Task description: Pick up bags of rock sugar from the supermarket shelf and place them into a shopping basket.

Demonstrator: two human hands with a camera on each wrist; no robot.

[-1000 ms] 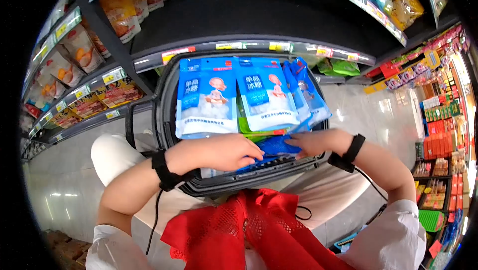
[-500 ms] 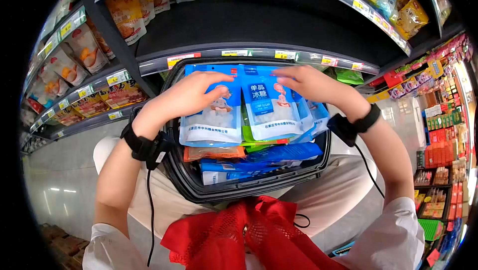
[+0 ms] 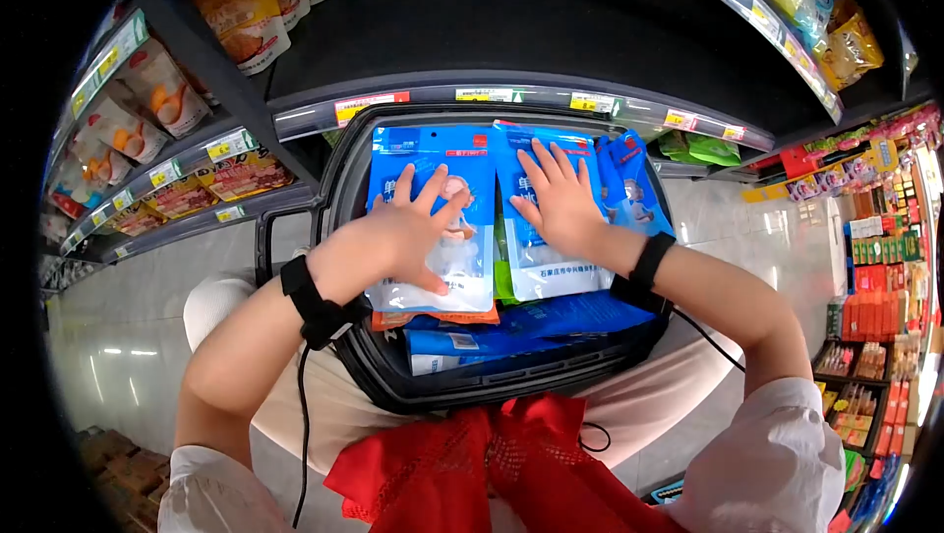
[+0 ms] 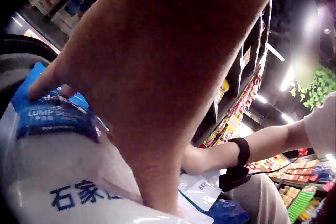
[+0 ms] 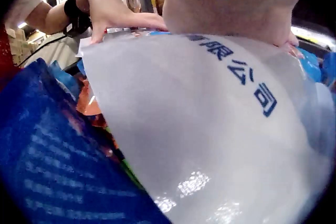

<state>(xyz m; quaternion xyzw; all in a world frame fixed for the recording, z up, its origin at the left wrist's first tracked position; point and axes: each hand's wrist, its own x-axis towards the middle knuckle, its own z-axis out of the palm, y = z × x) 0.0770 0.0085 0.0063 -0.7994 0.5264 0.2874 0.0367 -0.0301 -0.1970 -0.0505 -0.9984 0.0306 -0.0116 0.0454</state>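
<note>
Two blue-and-white pouches lie side by side on top of a dark basket (image 3: 341,164). My left hand (image 3: 398,235) rests with spread fingers on the left pouch (image 3: 472,272); in the left wrist view that hand (image 4: 142,71) covers much of the pouch (image 4: 58,166). The right hand (image 3: 560,204) lies flat, fingers spread, on the right pouch (image 3: 560,280), whose white lower part (image 5: 199,108) fills the right wrist view. Beside it on the right is another blue pouch (image 3: 634,189). Under them show an orange packet (image 3: 442,318), a green one (image 3: 502,280) and dark blue packets (image 3: 551,322).
A dark shelf (image 3: 511,41) with price labels stands beyond the basket, pouches (image 3: 236,17) hanging over its left part. Lower left shelves hold more packets (image 3: 246,177). Stacked goods (image 3: 875,277) are at the right. The person's legs (image 3: 649,376) are on both sides of the basket.
Both hands have gone from the basket's near side up over the two top pouches, and now press down on them with spread fingers. The pouches lie a little farther apart.
</note>
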